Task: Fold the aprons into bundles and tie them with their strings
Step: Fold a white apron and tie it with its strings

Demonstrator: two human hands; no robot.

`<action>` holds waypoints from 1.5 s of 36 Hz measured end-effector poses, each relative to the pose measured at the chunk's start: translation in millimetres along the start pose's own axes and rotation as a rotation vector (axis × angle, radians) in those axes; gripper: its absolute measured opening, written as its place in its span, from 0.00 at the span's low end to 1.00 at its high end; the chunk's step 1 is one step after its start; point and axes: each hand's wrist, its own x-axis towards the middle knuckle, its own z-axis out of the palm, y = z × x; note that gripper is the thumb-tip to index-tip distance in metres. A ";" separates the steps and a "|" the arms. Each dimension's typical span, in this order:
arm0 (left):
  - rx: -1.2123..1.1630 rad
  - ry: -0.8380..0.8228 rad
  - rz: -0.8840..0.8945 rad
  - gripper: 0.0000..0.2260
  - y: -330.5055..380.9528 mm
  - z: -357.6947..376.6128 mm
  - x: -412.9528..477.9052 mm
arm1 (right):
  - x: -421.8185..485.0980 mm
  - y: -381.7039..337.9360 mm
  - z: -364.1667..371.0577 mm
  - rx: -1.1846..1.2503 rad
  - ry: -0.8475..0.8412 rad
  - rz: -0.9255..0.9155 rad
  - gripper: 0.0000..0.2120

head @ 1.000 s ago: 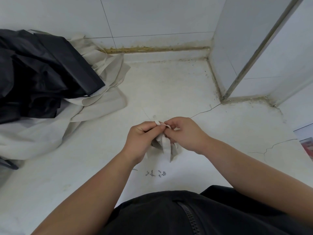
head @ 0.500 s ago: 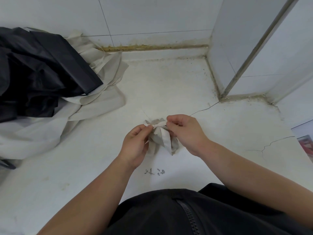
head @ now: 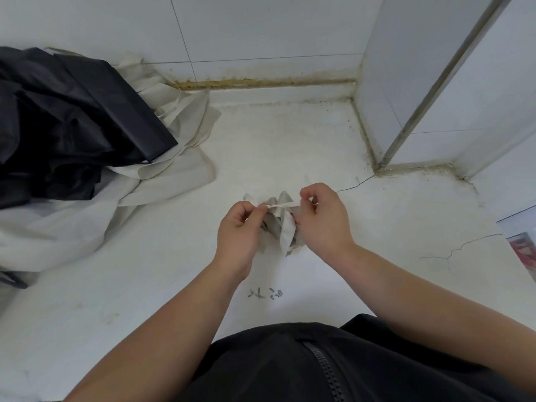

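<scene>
A small bundle of folded grey-white apron [head: 279, 226] sits between my hands on the white counter [head: 162, 274]. A thin pale string [head: 280, 205] runs taut across the top of the bundle. My left hand [head: 239, 230] pinches the string's left end. My right hand [head: 322, 217] pinches the right end, fingers curled. Part of the bundle is hidden behind both hands.
A heap of black aprons [head: 66, 126] lies over white aprons [head: 95, 216] at the left. Tiled walls close the back and a white pillar [head: 435, 82] juts in at the right. A picture edge [head: 525, 245] shows far right. Cracks and pen marks [head: 265, 293] mark the counter.
My hands have moved apart, drawing the string out sideways over the bundle. More of the bundle shows between them now.
</scene>
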 end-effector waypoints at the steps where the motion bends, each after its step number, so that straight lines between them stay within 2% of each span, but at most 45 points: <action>1: 0.000 0.002 -0.001 0.12 -1.3 0.4 -0.2 | -0.4 1.0 -0.1 -0.005 -0.008 0.014 0.09; 5: -0.005 0.031 0.002 0.12 -4.8 1.4 -1.8 | -2.1 2.6 -0.1 -0.063 -0.076 0.013 0.10; 11: 0.064 0.029 0.049 0.11 -2.2 -0.4 -2.3 | -2.5 -0.8 -4.7 -0.050 -0.287 0.043 0.13; 16: 0.106 0.043 0.090 0.11 1.6 3.2 -4.1 | -1.5 3.6 -4.2 -0.161 -0.283 0.012 0.10; 20: 0.132 0.037 0.078 0.11 0.0 3.2 -5.0 | 1.1 1.3 -6.8 -0.283 -0.365 -0.019 0.10; 23: 0.142 0.026 0.072 0.10 -0.7 2.8 -4.7 | 0.3 -1.7 -9.3 -0.331 -0.455 0.025 0.13; 26: 0.150 0.009 0.064 0.10 0.2 3.7 -4.4 | -2.0 -3.1 -9.7 -0.265 -0.500 0.082 0.16; 36: 0.075 0.097 -0.046 0.13 -3.0 5.4 5.7 | -6.2 3.8 -9.7 -0.034 -0.530 0.215 0.13; 39: 0.125 0.078 -0.020 0.13 -4.3 5.3 5.5 | -7.9 9.0 -10.1 -0.032 -0.533 0.213 0.12; 46: 0.084 -0.078 -0.033 0.06 0.8 0.9 5.8 | -3.1 16.0 -7.8 0.186 -0.409 0.354 0.11; 54: -0.068 0.053 -0.142 0.12 -4.3 7.8 4.0 | -5.7 21.6 -5.1 0.394 -0.334 0.392 0.11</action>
